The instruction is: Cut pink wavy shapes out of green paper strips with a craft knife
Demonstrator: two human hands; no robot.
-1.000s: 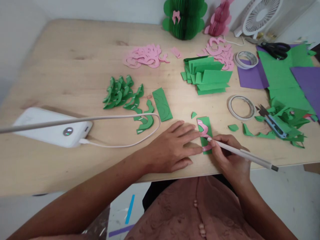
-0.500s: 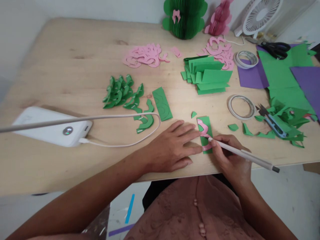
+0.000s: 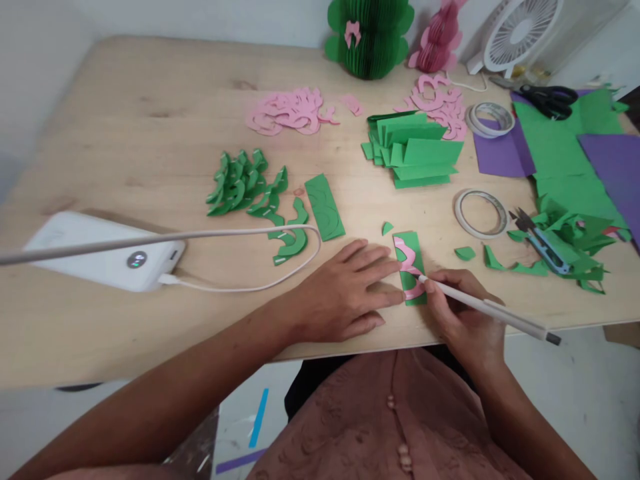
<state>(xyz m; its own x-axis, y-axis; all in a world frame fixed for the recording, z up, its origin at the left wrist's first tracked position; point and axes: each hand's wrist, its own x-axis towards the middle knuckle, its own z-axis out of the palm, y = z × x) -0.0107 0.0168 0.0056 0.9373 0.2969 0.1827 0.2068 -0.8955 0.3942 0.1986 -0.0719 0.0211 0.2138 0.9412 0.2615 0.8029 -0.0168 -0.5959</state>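
Note:
My left hand (image 3: pixel 353 290) lies on the table with its fingers stretched out, the fingertips touching the left edge of a curved pink paper cutout (image 3: pixel 407 252). That cutout rests on a small green paper rectangle (image 3: pixel 416 243). My right hand (image 3: pixel 463 310) is closed around a pale pen (image 3: pixel 493 309), whose tip meets the inner curve of the pink cutout. Another green rectangle (image 3: pixel 325 208) with curved outlines drawn on it lies beyond my left hand. Beside it are several curved green paper pieces (image 3: pixel 240 183).
A white power bank (image 3: pixel 100 250) with a looping cable (image 3: pixel 260 289) sits at left. Behind are pink cutouts (image 3: pixel 290 112) and stacked green paper (image 3: pixel 417 150). At right lie tape rolls (image 3: pixel 481 213), small snips (image 3: pixel 540 241), green scraps (image 3: pixel 583 247) and black scissors (image 3: pixel 550 100).
The pen and my right hand have shifted very slightly to the right along the pink cutout. My left hand keeps its place.

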